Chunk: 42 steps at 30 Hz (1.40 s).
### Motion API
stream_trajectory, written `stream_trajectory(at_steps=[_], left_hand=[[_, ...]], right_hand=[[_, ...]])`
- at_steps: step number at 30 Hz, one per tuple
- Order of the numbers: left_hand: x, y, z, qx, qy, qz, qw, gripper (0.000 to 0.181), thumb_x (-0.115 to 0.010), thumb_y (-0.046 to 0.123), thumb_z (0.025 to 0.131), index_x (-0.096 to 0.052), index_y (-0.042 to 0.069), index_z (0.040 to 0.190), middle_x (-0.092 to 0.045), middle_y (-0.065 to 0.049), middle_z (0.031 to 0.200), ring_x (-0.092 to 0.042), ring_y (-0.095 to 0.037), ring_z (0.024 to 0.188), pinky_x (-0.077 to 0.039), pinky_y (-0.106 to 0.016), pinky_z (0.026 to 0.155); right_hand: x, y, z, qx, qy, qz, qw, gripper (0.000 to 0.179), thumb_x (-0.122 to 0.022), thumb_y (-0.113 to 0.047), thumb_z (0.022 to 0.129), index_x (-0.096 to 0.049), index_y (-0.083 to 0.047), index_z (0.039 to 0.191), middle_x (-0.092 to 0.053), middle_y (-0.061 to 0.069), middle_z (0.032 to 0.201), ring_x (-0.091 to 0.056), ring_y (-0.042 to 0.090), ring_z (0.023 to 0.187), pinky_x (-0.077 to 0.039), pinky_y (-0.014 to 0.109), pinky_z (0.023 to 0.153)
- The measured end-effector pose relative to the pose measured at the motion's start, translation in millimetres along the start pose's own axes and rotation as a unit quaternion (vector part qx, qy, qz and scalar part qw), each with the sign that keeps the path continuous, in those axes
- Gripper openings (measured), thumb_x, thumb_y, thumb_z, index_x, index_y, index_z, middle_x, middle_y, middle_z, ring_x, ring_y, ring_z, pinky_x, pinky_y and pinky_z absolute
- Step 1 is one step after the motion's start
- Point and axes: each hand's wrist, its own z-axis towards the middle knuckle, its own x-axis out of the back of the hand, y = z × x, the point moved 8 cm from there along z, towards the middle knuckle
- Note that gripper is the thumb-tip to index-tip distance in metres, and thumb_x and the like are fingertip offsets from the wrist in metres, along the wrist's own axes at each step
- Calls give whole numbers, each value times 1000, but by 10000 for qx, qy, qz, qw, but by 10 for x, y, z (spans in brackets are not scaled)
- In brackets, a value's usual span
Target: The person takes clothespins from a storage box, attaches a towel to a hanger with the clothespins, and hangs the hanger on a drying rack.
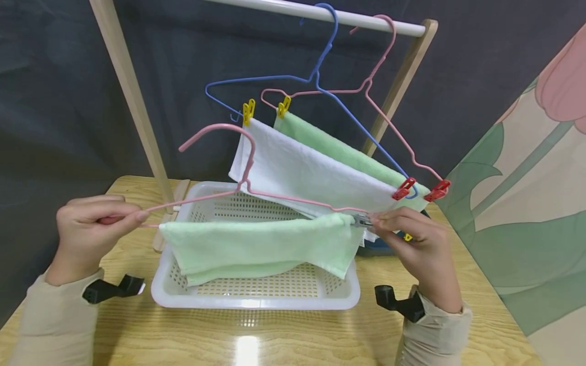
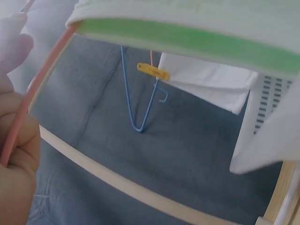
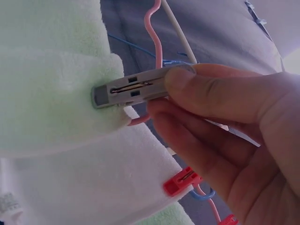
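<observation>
A pale green towel (image 1: 261, 246) hangs folded over the lower bar of a pink hanger (image 1: 293, 199), above a white basket. At the hanger's left end my left hand (image 1: 93, 229) grips the pink wire, also seen in the left wrist view as a pink wire (image 2: 44, 84) crossing the curled fingers (image 2: 23, 140). My right hand (image 1: 414, 239) pinches a grey clothespin (image 1: 363, 220) between thumb and fingers. In the right wrist view the grey clothespin (image 3: 133, 88) has its tip on the towel's (image 3: 51, 103) right upper corner, beside the hanger's end.
Behind, a blue hanger (image 1: 256, 78) with a white towel (image 1: 311, 168) and another pink hanger (image 1: 389, 119) with a green towel (image 1: 339, 140) hang from a white rail (image 1: 366, 20). Yellow clothespins (image 1: 248, 112) and red clothespins (image 1: 404, 188) hold them. The white basket (image 1: 256, 302) stands on the wooden table (image 1: 201, 335).
</observation>
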Motion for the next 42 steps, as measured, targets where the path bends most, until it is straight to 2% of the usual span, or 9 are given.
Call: stream_trajectory(at_steps=[4,12,16,22,29,31,34,38,42], left_hand=[[-29,28,-4,-72,57,-225,9997,25,-87,-2,75,-69,-16,67,-41,0,54,-32,-3,51,-16,-13,48],[-98,52,28,-16,-8,-64,10000,28,-87,5,78,-69,-15,68,-42,0,54,-32,-3,52,-16,-14,48],[-100,23,32,128,-25,137,9998,29,-87,7,79,-70,-14,68,-43,1,55,-33,-3,53,-18,-14,48],[-64,-47,0,348,-130,691,9969,33,-87,16,81,-71,-11,70,-55,3,60,-38,-2,54,-24,-15,48],[-11,-138,-32,549,-173,1000,9933,25,-86,9,81,-72,-10,71,-45,3,55,-32,-2,50,-21,-17,45],[-1,-157,-33,647,-197,1291,9893,22,-85,7,81,-73,-8,71,-44,4,55,-32,-2,49,-23,-17,46],[3,-183,-37,858,-237,1742,9807,12,-83,-5,79,-74,-4,71,-44,5,55,-32,-2,49,-25,-17,46],[9,-213,-51,1180,-240,2255,9668,20,-79,-19,73,-73,0,70,-41,6,55,-31,-4,50,-24,-19,46],[1,-214,-55,1295,-288,2604,9563,24,-79,-18,73,-68,2,67,-37,6,55,-30,-3,51,-23,-20,46]], right_hand=[[-49,-10,29,-2,-92,-396,9992,40,-76,31,63,-79,0,88,-75,11,92,-69,7,96,-51,15,83],[-125,1,47,-23,-264,-946,9952,36,-80,26,65,-79,0,90,-75,9,92,-65,-1,97,-49,11,82],[-154,2,50,77,-250,-1134,9932,37,-83,24,64,-79,-1,91,-75,7,91,-68,7,92,-48,10,84],[-218,26,61,64,-335,-1394,9896,38,-87,17,64,-79,-2,95,-75,4,93,-69,17,87,-46,9,84],[-253,36,68,-25,-485,-1476,9878,39,-86,15,68,-76,-3,101,-74,4,100,-69,19,90,-47,11,85],[-252,39,68,-44,-484,-1477,9878,40,-86,14,69,-76,-3,103,-73,3,101,-69,19,90,-47,11,86],[-250,47,66,-71,-496,-1475,9878,41,-86,15,69,-76,-4,105,-73,2,103,-70,19,91,-47,11,86],[-247,61,60,-149,-543,-1491,9872,42,-85,14,71,-75,-4,107,-73,2,104,-70,19,91,-48,12,86],[-245,75,57,-236,-584,-1535,9861,41,-85,13,72,-75,-4,108,-73,3,104,-70,18,91,-48,12,86]])
